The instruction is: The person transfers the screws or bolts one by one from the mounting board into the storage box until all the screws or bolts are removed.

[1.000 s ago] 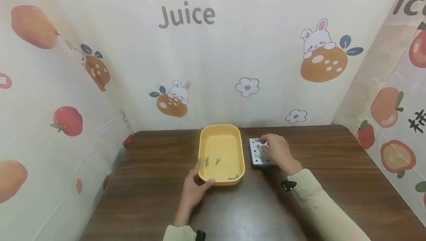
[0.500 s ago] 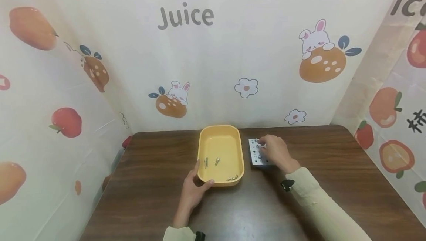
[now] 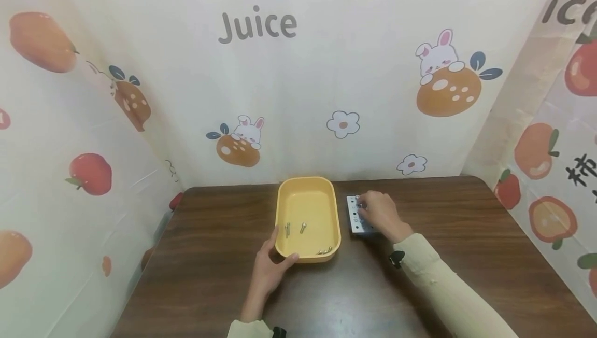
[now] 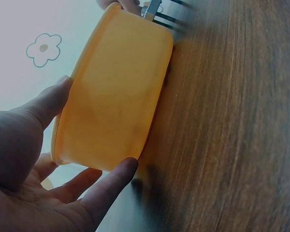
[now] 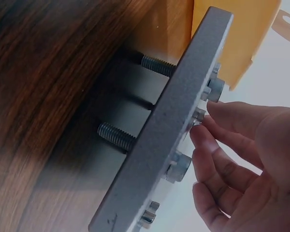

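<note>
My left hand [image 3: 269,269] grips the near left corner of a yellow plastic tray [image 3: 311,203], thumb at the near rim and fingers along its side. Several metal screws [image 3: 303,228] lie in the tray. To the right, my right hand [image 3: 381,212] is over a metal plate [image 3: 353,220] with holes, covering part of it. In the right wrist view, the thumb and fingertips pinch a small bolt head [image 5: 198,115] on the plate's face. Larger socket-head bolts [image 5: 178,167] sit beside it, and threaded shanks [image 5: 117,135] stick out of the underside.
A dark wooden table [image 3: 214,255] carries both the tray and the plate. Behind it hangs a pale curtain [image 3: 298,84] printed with fruit and rabbits, which continues along both sides.
My right hand has shifted slightly left over the plate, with the fingertips drawn closer together. The left hand stays at the tray's corner. The head view has moved a little.
</note>
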The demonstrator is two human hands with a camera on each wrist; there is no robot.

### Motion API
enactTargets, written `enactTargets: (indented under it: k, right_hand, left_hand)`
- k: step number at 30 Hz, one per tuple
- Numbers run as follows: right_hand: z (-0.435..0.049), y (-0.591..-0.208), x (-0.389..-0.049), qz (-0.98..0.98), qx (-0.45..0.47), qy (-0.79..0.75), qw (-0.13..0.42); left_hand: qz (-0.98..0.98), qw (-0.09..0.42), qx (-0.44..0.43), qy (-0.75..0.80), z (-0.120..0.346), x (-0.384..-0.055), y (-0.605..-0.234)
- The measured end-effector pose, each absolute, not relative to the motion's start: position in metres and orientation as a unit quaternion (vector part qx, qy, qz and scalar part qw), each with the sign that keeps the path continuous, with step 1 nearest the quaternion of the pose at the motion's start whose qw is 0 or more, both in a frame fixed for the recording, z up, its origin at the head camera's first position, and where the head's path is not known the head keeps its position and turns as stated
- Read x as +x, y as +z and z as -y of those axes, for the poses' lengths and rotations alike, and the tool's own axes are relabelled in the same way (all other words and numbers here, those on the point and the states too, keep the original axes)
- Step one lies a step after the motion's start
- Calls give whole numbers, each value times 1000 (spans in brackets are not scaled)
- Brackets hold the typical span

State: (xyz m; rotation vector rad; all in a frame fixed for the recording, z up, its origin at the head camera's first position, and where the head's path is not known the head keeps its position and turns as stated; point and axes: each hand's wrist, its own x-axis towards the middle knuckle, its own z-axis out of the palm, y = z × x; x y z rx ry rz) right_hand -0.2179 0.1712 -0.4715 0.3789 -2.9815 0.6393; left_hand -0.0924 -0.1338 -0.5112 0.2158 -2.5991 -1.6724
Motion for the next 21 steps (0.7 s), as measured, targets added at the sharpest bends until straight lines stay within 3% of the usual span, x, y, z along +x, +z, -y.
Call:
enactTargets:
  k: [21]
  right_hand:
    - [-163,-477,-227,974,144,159,69]
  left_hand:
    - [837,22,65,-543,134,-91,-512]
